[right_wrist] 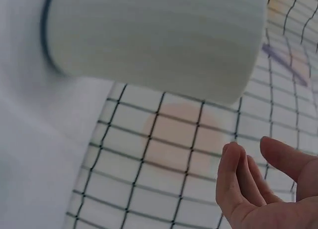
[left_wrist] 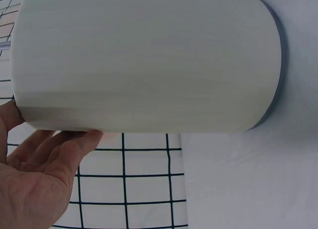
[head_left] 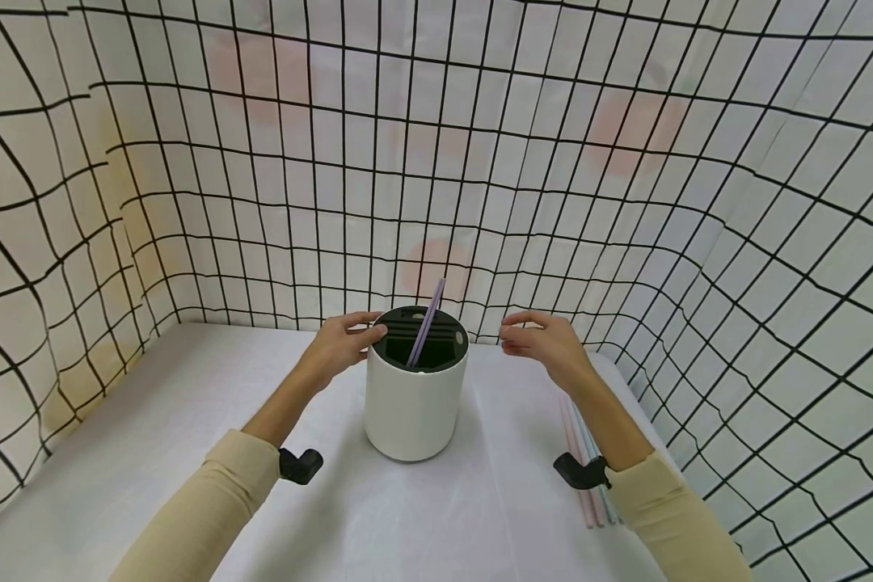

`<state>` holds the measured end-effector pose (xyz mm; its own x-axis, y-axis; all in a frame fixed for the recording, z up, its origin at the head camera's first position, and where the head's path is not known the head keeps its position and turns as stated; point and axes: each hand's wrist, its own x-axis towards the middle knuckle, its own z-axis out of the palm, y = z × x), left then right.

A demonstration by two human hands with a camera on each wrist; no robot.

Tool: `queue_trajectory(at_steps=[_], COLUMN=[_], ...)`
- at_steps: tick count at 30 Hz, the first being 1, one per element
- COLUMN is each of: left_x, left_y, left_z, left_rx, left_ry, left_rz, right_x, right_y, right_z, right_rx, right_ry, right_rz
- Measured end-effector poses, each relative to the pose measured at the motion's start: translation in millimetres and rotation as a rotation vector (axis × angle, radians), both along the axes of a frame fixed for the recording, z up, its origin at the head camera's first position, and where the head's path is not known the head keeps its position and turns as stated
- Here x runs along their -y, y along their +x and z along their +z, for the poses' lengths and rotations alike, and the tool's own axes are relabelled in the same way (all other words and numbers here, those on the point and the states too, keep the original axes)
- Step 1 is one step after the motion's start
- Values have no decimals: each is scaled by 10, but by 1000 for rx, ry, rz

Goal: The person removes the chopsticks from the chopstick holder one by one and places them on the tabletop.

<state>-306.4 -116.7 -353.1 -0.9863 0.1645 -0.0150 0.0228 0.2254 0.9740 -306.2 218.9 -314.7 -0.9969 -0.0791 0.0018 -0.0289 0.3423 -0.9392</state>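
A white cylindrical pen holder (head_left: pixel 411 414) stands upright on the white table, its black divided insert (head_left: pixel 393 326) showing at the top. Thin purple sticks (head_left: pixel 427 325), like straws, lean in one compartment and jut above the rim. My left hand (head_left: pixel 340 346) holds the holder by its upper left side, thumb on the rim and fingers against the outer wall (left_wrist: pixel 149 65). To the right of the holder, my right hand (head_left: pixel 547 346) hovers apart from it, fingers loosely bent and thumb spread away, with nothing between them in the right wrist view.
Several pink and blue sticks (head_left: pixel 584 469) lie on the table (head_left: pixel 495 517) at the right, partly under my right forearm. A black grid over pale cloth (head_left: pixel 364 162) walls in the table at the back and on both sides.
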Motion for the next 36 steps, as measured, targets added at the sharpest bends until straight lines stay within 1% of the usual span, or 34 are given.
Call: queue_trajectory(at_steps=[3, 6, 10, 14, 17, 20, 23, 27, 31, 36], left_x=[4, 5, 0, 0, 4, 5, 1, -6, -10, -11], left_y=[0, 2, 6, 10, 9, 6, 6, 10, 11, 12], left_z=[1, -1, -5, -4, 0, 5, 9, 13, 17, 16], left_rx=[-2, -2, 6, 13, 9, 4, 4, 3, -4, -3], left_ry=[-3, -3, 5, 10, 10, 13, 8, -3, -6, -11], left_rz=[0, 0, 0, 4, 3, 3, 4, 4, 2, 1], right_x=[201, 390, 592, 750, 838, 898, 920, 932, 954, 971], right_y=[39, 62, 59, 63, 66, 62, 40, 20, 7, -11], right_z=[133, 209, 238, 243, 233, 217, 186, 154, 131, 93], right_rx=[-11, -22, -41, -41, -18, -6, -13, -33, -59, -83], right_ry=[-2, -9, -16, -9, 0, 41, 103, 151, 177, 173], right_rz=[53, 112, 183, 215, 218, 216, 206, 197, 186, 164])
